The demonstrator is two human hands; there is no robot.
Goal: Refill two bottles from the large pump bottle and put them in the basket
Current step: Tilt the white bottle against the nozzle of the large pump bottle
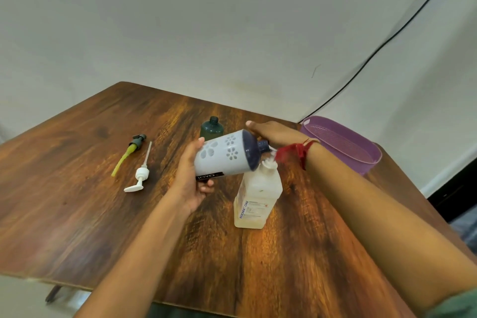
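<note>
My left hand (192, 181) grips a pale grey bottle with flower marks (222, 156) by its base. The bottle lies tilted on its side, and its dark blue open neck points right at the white pump spout of the large translucent pump bottle (258, 196). That bottle stands upright mid-table with yellowish liquid low inside. My right hand (273, 133) lies palm down over the pump head, fingers stretched out. A dark green bottle (212, 129) stands uncapped just behind. The purple basket (343, 144) sits at the table's right edge with nothing visible inside.
Two removed pump tops lie on the left of the wooden table (77, 188): a dark one with a yellow-green tube (130, 151) and a white one (141, 175). A black cable (387, 41) runs down the wall behind the basket.
</note>
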